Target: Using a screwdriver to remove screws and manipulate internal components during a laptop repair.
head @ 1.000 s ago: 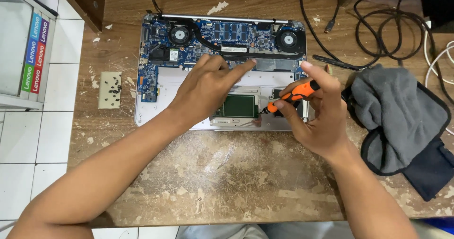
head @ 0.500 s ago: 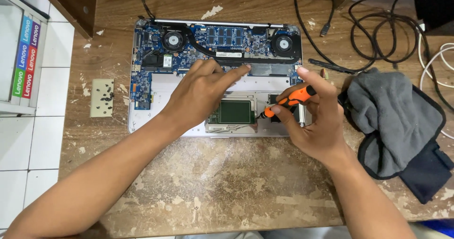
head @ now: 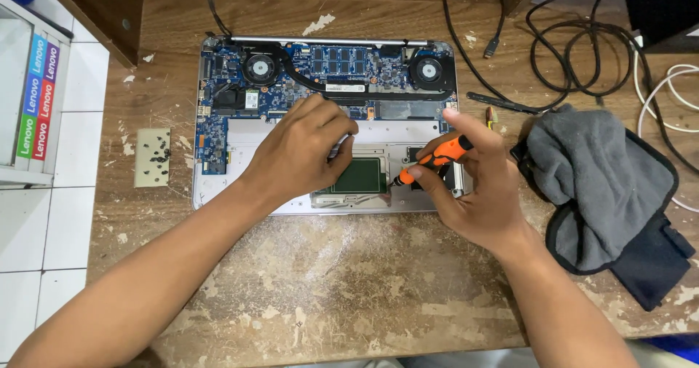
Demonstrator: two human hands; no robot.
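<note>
The right hand [head: 473, 186] is clamped on an orange screwdriver [head: 435, 158], tip down on the opened laptop [head: 226, 131]. The left hand [head: 302, 149] rests loosely curled, empty, on the laptop's middle. A grey cloth [head: 597, 186] lies beside them on the worktop [head: 328, 281].

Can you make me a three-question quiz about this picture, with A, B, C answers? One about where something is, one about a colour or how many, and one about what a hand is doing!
1. Where is the grey cloth?
A. right of the opened laptop
B. on top of the laptop
C. left of the laptop

2. How many round fans show inside the laptop?
A. one
B. two
C. four

3. What is the right hand doing?
A. resting flat on the table
B. holding the cloth
C. holding an orange screwdriver

Answers:
1 A, the cloth lies on the wooden table past the laptop's right edge.
2 B, one fan sits at the upper left and another at the upper right.
3 C, its fingers pinch the screwdriver over the laptop, while the left hand rests on the laptop's inside.
</note>
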